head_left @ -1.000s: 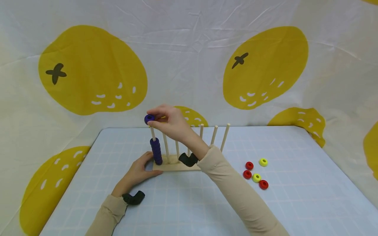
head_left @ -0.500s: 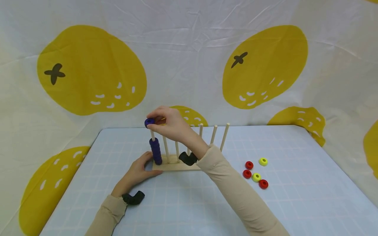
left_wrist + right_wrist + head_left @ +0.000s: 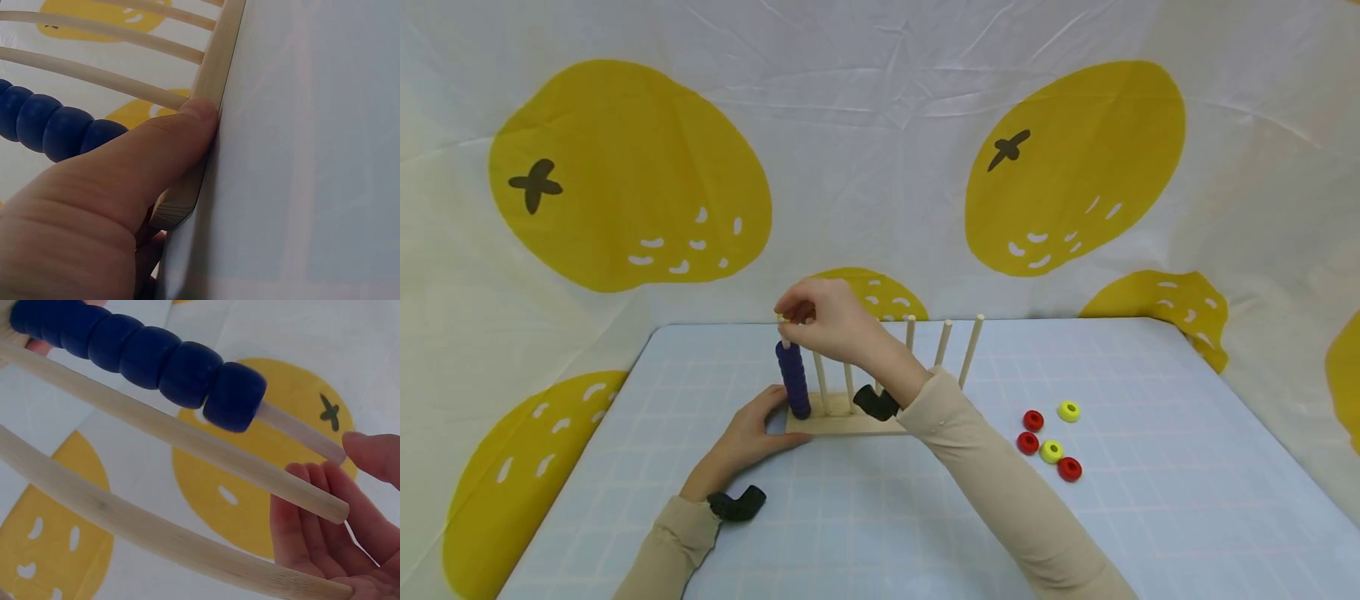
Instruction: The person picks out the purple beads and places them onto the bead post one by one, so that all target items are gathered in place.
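Observation:
In the head view, purple-blue ring beads (image 3: pixel 792 382) are stacked on the leftmost peg of a wooden peg stand (image 3: pixel 853 426). My left hand (image 3: pixel 751 429) grips the left end of the stand's base, its thumb (image 3: pixel 169 140) along the front edge and its fingers mostly hidden behind. At the top of the beaded peg is my right hand (image 3: pixel 831 321), holding nothing. The right wrist view shows its thumb (image 3: pixel 375 456) and fingers parted around the bare peg tip (image 3: pixel 328 447). The topmost bead (image 3: pixel 234 397) sits on the stack, apart from the fingers.
Bare pegs (image 3: pixel 971 350) rise along the rest of the stand, some partly behind the right arm. Right of it, three red beads (image 3: pixel 1027 443) and two yellow beads (image 3: pixel 1052 452) lie on the pale checked tablecloth (image 3: pixel 865 533). A fruit-patterned cloth (image 3: pixel 865 167) hangs behind.
The bead that my right hand pinched at the peg's tip has dropped onto the stack. Its fingers have let go and sunk slightly. My left hand keeps its hold.

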Demonstrator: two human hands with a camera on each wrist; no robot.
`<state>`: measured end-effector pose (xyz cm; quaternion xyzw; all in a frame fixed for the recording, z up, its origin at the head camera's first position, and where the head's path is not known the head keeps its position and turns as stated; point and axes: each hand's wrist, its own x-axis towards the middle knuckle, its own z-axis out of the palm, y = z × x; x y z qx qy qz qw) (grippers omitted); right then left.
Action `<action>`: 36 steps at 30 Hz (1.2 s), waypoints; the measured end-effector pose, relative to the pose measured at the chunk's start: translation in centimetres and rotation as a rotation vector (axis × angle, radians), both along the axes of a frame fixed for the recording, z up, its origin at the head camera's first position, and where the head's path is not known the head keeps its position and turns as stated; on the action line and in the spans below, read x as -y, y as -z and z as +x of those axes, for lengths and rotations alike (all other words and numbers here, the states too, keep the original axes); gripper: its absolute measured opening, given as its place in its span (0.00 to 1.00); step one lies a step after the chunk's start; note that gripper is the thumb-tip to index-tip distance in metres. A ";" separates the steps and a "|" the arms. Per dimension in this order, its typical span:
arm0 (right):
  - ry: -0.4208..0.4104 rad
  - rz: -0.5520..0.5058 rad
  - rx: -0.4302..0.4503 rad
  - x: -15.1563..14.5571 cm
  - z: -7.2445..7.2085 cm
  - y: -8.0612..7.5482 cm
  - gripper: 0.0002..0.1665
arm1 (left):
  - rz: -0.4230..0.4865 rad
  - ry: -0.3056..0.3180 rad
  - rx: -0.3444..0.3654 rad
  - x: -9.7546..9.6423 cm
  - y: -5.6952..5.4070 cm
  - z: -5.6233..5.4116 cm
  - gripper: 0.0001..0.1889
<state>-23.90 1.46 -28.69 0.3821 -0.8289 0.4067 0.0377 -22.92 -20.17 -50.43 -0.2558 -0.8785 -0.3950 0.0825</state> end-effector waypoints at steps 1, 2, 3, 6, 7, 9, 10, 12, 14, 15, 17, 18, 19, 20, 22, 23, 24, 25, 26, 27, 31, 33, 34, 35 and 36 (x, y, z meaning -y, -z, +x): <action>-0.003 -0.005 -0.004 0.0 -0.1 0.0 0.11 | -0.001 0.003 0.001 0.0 0.0 0.0 0.34; -0.005 -0.013 -0.006 0.0 -0.1 0.0 0.11 | 0.001 0.006 0.006 0.0 0.0 0.0 0.34; -0.008 -0.024 -0.007 0.0 -0.2 0.0 0.11 | 0.002 0.004 0.016 0.0 0.0 0.0 0.34; -0.021 -0.067 -0.009 0.0 -0.2 0.1 0.10 | 0.010 -0.005 0.057 -0.1 -0.1 0.1 0.35; -0.028 -0.084 -0.011 0.0 -0.2 0.1 0.10 | 0.010 -0.008 0.065 -0.1 -0.1 0.1 0.35; -0.037 -0.119 -0.008 -0.1 -0.2 0.1 0.10 | 0.008 -0.012 0.075 -0.2 -0.2 0.2 0.35; -0.041 -0.133 -0.008 -0.1 -0.1 0.0 0.09 | 0.004 -0.012 0.075 -0.2 -0.3 0.2 0.35; -0.051 -0.153 -0.011 -0.2 0.0 -0.1 0.09 | -0.001 -0.015 0.074 -0.2 -0.3 0.2 0.35; -0.062 -0.169 -0.018 -0.3 0.1 -0.2 0.09 | -0.001 -0.015 0.072 -0.1 -0.3 0.2 0.35; -0.067 -0.178 -0.023 -0.4 0.2 -0.4 0.09 | -0.001 -0.014 0.071 -0.1 -0.3 0.2 0.36; -0.078 -0.197 -0.034 -0.6 0.3 -0.7 0.09 | 0.005 -0.010 0.068 -0.1 -0.3 0.2 0.36; -0.083 -0.206 -0.039 -0.8 0.5 -0.9 0.09 | 0.007 -0.008 0.065 -0.1 -0.3 0.2 0.35; -0.087 -0.217 -0.044 -0.9 0.6 -1.0 0.09 | 0.010 -0.005 0.060 -0.1 -0.3 0.1 0.35; -0.091 -0.230 -0.046 -1.2 0.7 -1.2 0.09 | 0.015 0.000 0.054 -0.1 -0.3 0.1 0.35; -0.097 -0.258 -0.054 -1.7 1.0 -1.6 0.09 | 0.017 0.007 0.042 -0.1 -0.3 0.1 0.35; -0.102 -0.274 -0.063 -2.0 1.2 -1.8 0.09 | 0.012 0.010 0.031 -0.2 -0.2 0.0 0.35; -0.105 -0.288 -0.073 -2.3 1.4 -2.0 0.09 | 0.011 0.009 0.034 -0.1 -0.2 0.0 0.35; -0.108 -0.305 -0.085 -2.6 1.5 -2.1 0.09 | 0.010 0.009 0.035 -0.2 -0.2 0.0 0.35; -0.113 -0.321 -0.098 -3.0 1.7 -2.3 0.09 | 0.007 0.009 0.035 -0.2 -0.2 0.0 0.35; -0.115 -0.334 -0.116 -3.3 1.9 -2.5 0.09 | 0.004 0.008 0.036 -0.2 -0.1 0.0 0.35; -0.119 -0.366 -0.174 -4.7 2.7 -3.0 0.08 | 0.002 0.005 0.045 -0.1 -0.2 0.1 0.36; -0.115 -0.378 -0.202 -5.4 3.1 -3.3 0.08 | 0.003 0.006 0.041 -0.1 -0.2 0.1 0.36; -0.114 -0.384 -0.220 -5.8 3.3 -3.4 0.08 | 0.001 0.006 0.042 -0.1 -0.2 0.1 0.36; -0.114 -0.391 -0.238 -6.2 3.5 -3.6 0.09 | -0.002 0.007 0.041 -0.1 -0.2 0.1 0.36; -0.111 -0.395 -0.262 -6.7 3.6 -3.7 0.09 | -0.006 0.009 0.037 -0.1 -0.3 0.1 0.36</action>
